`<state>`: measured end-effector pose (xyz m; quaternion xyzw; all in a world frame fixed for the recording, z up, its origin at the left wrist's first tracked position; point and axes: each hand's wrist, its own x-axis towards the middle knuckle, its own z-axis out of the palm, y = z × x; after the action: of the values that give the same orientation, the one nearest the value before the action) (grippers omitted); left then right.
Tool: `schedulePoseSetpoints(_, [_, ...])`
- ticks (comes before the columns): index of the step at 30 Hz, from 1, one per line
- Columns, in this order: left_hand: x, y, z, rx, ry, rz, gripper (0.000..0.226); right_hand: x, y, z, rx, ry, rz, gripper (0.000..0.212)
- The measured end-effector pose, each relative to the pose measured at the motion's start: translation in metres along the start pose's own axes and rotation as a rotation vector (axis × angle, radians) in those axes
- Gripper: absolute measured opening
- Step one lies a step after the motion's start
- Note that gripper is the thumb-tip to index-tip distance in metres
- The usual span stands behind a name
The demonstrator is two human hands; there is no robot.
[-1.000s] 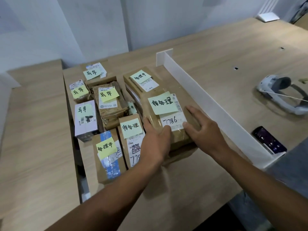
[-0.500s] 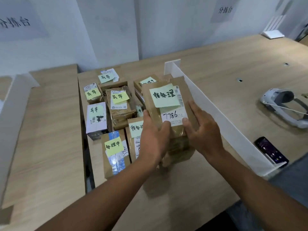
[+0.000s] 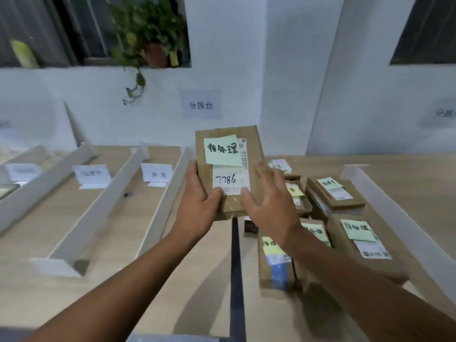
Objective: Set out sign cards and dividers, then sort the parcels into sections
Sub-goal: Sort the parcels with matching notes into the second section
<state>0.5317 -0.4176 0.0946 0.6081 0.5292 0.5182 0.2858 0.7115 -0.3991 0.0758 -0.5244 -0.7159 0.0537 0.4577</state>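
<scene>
Left hand: the left hand [image 3: 197,201] grips the left edge of a flat brown paper-wrapped parcel [image 3: 228,169], thumb laid on its front near the lower corner of the label.
Right hand: the right hand [image 3: 269,206] clasps the parcel's right edge, fingers spread along the side, thumb pressed on the front beside the left thumb.
Held parcel: raised off the surface, tilted up toward the camera, above the gap between the two tables; a pale green sticky note [image 3: 222,150] with handwritten characters sits over a white shipping label [image 3: 230,180] reading 7786.
Dividers on the left: three long white dividers [image 3: 98,206] lie on the light wooden table [image 3: 37,230], making lanes.
Sign cards: two white folded sign cards [image 3: 91,174] stand in separate lanes near the wall; their print is blurred.
Remaining parcels: a cluster of brown parcels with green and yellow notes [image 3: 345,225] lies to the right, below the right forearm.
Right divider: another white divider [image 3: 394,218] runs beside that cluster.
Wall: a paper wall sign [image 3: 201,104] hangs behind the held parcel.
</scene>
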Motion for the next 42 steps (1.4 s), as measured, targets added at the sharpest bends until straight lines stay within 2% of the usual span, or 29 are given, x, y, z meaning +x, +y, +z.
schedulePoseSetpoints(2, [-0.016, -0.01, -0.067, 0.038, 0.066, -0.026, 0.069, -0.005, -0.055, 0.041, 0.068, -0.047, -0.07, 0.061])
schedulePoseSetpoints(6, [-0.06, -0.03, -0.2, 0.108, 0.175, -0.045, 0.063, -0.021, -0.164, 0.117, 0.176, -0.183, -0.184, 0.057])
schedulePoseSetpoints(11, [-0.126, -0.052, -0.347, 0.152, 0.369, -0.087, 0.061, -0.051, -0.304, 0.203, 0.169, -0.215, -0.343, 0.072])
schedulePoseSetpoints(16, [-0.167, -0.07, -0.459, 0.267, 0.448, -0.087, 0.071, -0.084, -0.403, 0.278, 0.241, -0.346, -0.371, 0.077])
schedulePoseSetpoints(20, [-0.18, -0.109, -0.527, 0.294, 0.503, -0.109, 0.062, -0.095, -0.456, 0.336, 0.269, -0.418, -0.404, 0.078])
schedulePoseSetpoints(23, [-0.181, -0.149, -0.577, 0.306, 0.541, -0.165, 0.063, -0.098, -0.492, 0.391, 0.24, -0.451, -0.419, 0.08])
schedulePoseSetpoints(30, [-0.131, -0.254, -0.705, 0.384, 0.539, -0.272, 0.059, -0.08, -0.559, 0.557, 0.226, -0.498, -0.395, 0.076])
schedulePoseSetpoints(36, [-0.058, -0.316, -0.816, 0.35, 0.452, -0.368, 0.053, -0.036, -0.613, 0.685, 0.295, -0.546, -0.363, 0.072])
schedulePoseSetpoints(42, [-0.003, -0.377, -0.915, 0.287, 0.373, -0.409, 0.052, 0.0, -0.667, 0.785, 0.181, -0.638, -0.227, 0.074])
